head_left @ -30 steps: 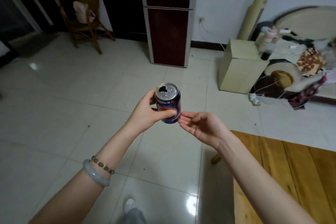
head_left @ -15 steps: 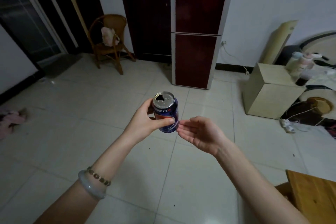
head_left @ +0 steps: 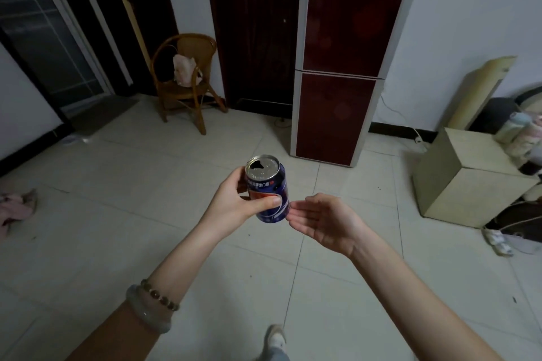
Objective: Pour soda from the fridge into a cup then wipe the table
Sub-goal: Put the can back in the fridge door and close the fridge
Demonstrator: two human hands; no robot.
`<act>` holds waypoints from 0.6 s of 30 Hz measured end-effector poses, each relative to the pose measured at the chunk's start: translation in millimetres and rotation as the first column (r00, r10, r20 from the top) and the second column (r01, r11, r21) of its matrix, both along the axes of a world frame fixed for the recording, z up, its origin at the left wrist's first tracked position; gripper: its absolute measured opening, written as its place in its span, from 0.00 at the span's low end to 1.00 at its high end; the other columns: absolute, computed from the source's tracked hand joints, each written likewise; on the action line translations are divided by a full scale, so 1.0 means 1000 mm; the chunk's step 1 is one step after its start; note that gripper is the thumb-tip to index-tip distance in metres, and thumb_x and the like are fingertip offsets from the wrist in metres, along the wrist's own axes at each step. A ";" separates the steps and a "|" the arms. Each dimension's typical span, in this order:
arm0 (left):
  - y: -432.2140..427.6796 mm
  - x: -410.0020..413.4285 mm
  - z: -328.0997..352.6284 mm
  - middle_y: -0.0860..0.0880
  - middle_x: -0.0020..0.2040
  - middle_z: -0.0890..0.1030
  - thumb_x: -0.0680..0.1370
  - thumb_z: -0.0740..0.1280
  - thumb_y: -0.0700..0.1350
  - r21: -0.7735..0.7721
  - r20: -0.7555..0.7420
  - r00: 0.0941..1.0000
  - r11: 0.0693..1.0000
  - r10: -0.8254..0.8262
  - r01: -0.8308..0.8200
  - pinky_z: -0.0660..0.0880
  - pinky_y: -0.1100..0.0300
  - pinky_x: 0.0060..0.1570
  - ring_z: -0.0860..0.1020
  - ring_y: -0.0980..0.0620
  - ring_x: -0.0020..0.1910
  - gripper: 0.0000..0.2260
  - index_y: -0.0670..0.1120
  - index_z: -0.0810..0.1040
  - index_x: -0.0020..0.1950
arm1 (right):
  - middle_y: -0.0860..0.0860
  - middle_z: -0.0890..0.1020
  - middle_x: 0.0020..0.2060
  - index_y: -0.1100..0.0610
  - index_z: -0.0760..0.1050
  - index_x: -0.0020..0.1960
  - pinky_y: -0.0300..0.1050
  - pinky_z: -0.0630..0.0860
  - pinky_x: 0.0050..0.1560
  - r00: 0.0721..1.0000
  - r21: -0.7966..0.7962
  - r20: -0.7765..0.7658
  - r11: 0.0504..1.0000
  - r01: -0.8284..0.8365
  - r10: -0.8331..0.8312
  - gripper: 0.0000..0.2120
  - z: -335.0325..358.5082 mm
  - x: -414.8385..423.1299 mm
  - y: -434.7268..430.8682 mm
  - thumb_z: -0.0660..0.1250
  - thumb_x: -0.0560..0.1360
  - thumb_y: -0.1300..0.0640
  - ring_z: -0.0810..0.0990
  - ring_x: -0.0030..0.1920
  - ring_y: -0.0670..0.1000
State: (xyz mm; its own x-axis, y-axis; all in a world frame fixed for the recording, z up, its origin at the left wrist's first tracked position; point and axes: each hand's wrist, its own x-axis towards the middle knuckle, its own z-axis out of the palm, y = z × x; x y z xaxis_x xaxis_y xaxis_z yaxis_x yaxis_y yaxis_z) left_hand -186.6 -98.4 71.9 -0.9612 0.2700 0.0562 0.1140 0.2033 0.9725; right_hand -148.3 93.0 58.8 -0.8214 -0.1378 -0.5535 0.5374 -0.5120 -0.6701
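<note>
**Opened soda can gripped in the left hand, right hand loose beside it**

The blue aluminium soda can (head_left: 267, 195) is near the centre of view, held above the pale tiled floor (head_left: 117, 228). It is upright with a slight lean toward 11 o'clock. Its mouth is open, at the 10 o'clock side of the silver top. The left hand (head_left: 231, 205) clasps it from 9 o'clock. The thumb lies across the label at mid-height, and the fingers pass round the back, mostly hidden. The right hand (head_left: 325, 223) is at the can's 4 o'clock, palm turned up, fingers straight, holding nothing. Its fingertips reach the can's lower wall, but I cannot tell whether they touch it.

The dark-red two-door fridge (head_left: 337, 114) stands closed at 1 o'clock. A wicker armchair (head_left: 184, 82) is at 11 o'clock and a beige box (head_left: 457, 179) at 3 o'clock. A pink cloth (head_left: 14, 208) lies on the floor at 9 o'clock. Neither cup nor table is in view.

The can is probably light and thin-walled, so a hard squeeze would likely dent it and push soda out. With the mouth open, any jolt or tilt risks a spill. If it is chilled, the smooth metal may be damp and slippery, though no moisture is visible. The safest hold seems to be round the middle of the body, firm but not crushing, with the mouth turned away from the palm for pouring. A second hand under the base would steady it.
</note>
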 end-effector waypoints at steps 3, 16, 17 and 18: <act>0.005 -0.060 0.003 0.55 0.51 0.82 0.55 0.79 0.52 0.021 0.011 1.000 1.000 -0.011 0.011 0.75 0.66 0.47 0.80 0.60 0.50 0.30 0.53 0.75 0.54 | 0.62 0.82 0.45 0.69 0.75 0.51 0.48 0.77 0.52 1.000 -0.015 0.004 1.000 0.010 -0.010 0.14 0.001 -0.059 0.005 0.56 0.76 0.61 0.80 0.47 0.57; 0.023 -0.280 0.022 0.54 0.53 0.82 0.56 0.79 0.54 0.036 -0.005 0.999 0.998 -0.047 0.047 0.76 0.60 0.52 0.80 0.56 0.53 0.32 0.52 0.76 0.58 | 0.62 0.82 0.42 0.69 0.76 0.49 0.45 0.81 0.44 1.000 -0.002 -0.013 1.000 0.021 -0.021 0.14 0.026 -0.275 0.024 0.56 0.76 0.61 0.80 0.44 0.57; 0.024 -0.298 0.021 0.54 0.53 0.82 0.56 0.79 0.54 0.037 -0.004 0.999 0.998 -0.055 0.055 0.76 0.61 0.52 0.80 0.56 0.53 0.33 0.52 0.76 0.59 | 0.62 0.82 0.42 0.69 0.76 0.49 0.45 0.81 0.44 1.000 0.005 -0.014 1.000 0.027 -0.027 0.14 0.025 -0.291 0.025 0.56 0.76 0.61 0.80 0.44 0.57; 0.026 -0.316 0.021 0.54 0.53 0.82 0.56 0.79 0.54 0.036 -0.006 0.998 0.997 -0.062 0.062 0.76 0.61 0.52 0.80 0.56 0.53 0.33 0.52 0.76 0.59 | 0.62 0.82 0.42 0.69 0.76 0.49 0.45 0.81 0.44 0.999 0.013 -0.017 0.999 0.034 -0.034 0.14 0.024 -0.309 0.026 0.56 0.76 0.61 0.80 0.44 0.57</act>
